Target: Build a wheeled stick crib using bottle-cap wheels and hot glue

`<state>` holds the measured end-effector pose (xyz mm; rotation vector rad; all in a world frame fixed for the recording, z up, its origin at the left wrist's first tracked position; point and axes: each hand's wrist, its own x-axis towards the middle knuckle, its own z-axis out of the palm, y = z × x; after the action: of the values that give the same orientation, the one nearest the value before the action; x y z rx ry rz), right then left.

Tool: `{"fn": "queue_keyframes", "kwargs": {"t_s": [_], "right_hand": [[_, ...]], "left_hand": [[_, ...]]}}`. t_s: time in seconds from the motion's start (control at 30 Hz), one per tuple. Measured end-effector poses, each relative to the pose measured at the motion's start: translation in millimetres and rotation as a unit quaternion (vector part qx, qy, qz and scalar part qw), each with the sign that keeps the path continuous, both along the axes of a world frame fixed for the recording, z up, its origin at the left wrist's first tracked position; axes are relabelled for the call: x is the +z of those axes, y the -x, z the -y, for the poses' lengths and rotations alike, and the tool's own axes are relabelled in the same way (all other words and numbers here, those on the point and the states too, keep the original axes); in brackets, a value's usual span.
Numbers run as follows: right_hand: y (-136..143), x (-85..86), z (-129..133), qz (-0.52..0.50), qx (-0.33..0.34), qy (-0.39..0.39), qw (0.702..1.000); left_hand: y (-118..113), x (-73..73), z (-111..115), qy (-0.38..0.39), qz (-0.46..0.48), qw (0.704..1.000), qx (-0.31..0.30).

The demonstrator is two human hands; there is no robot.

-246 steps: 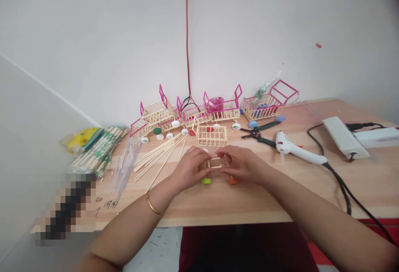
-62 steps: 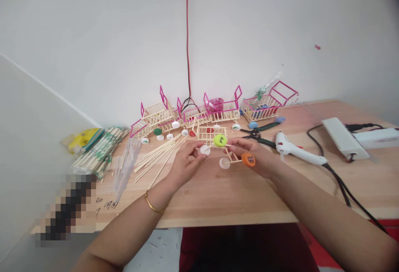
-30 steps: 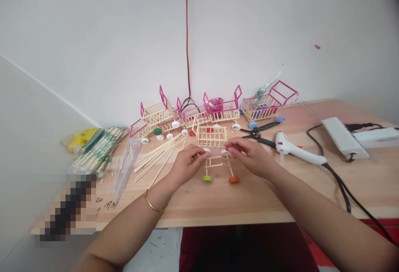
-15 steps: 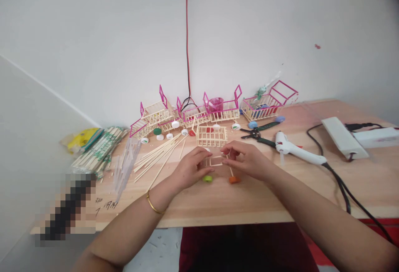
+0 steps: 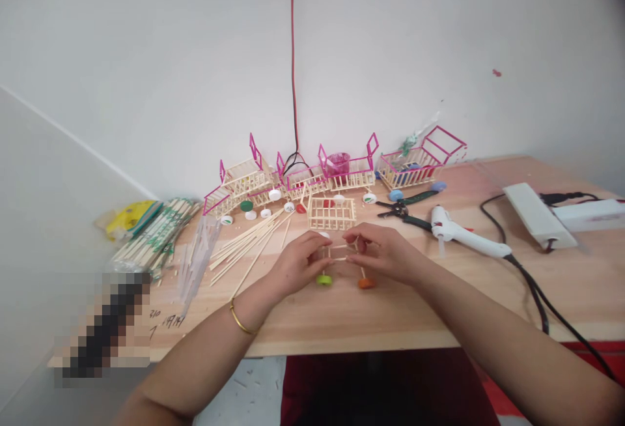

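Between my two hands sits a small wheeled frame of thin wooden sticks point(image 5: 338, 258). A lime green bottle cap point(image 5: 323, 280) and an orange bottle cap point(image 5: 366, 283) are its near wheels. A whitish cap shows behind my left fingertips. My left hand point(image 5: 300, 261) is closed on the frame's left side, thumb towards me. On the right side, my right hand point(image 5: 383, 251) pinches it with thumb and fingers; those fingers partly hide the far right wheel. Just beyond my hands stands a plain stick basket point(image 5: 332, 213).
Several pink-edged stick carts point(image 5: 244, 178) line the wall. Loose sticks point(image 5: 249, 243) and bagged sticks point(image 5: 151, 234) lie left. Right of my hands are black-handled pliers point(image 5: 403, 210), a white glue gun point(image 5: 469, 238) with its cable, and a white power box point(image 5: 540, 215).
My right hand has shifted slightly left along the wheeled frame. The orange cap wheel has moved a little down. My left hand stays nearly where it was.
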<state>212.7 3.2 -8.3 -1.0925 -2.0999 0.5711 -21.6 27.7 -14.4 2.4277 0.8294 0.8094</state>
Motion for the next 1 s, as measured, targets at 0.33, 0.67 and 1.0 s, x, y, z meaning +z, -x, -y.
{"fn": "queue_keyframes", "kwargs": {"t_s": [0.33, 0.67, 1.0], "right_hand": [[-5, -7.5, -9, -0.041, -0.13, -0.063, 0.989], [-5, -7.1, -13, -0.033, -0.163, -0.088, 0.982], [-4, -15.9, -14, -0.011, -0.132, -0.031, 0.991]], "left_hand": [[2, 6.0, -5, -0.046, 0.101, 0.992, 0.066], [6, -7.5, -18, 0.043, 0.13, 0.98, 0.143], [9, -14.3, -23, 0.084, 0.121, 0.983, 0.106]]}}
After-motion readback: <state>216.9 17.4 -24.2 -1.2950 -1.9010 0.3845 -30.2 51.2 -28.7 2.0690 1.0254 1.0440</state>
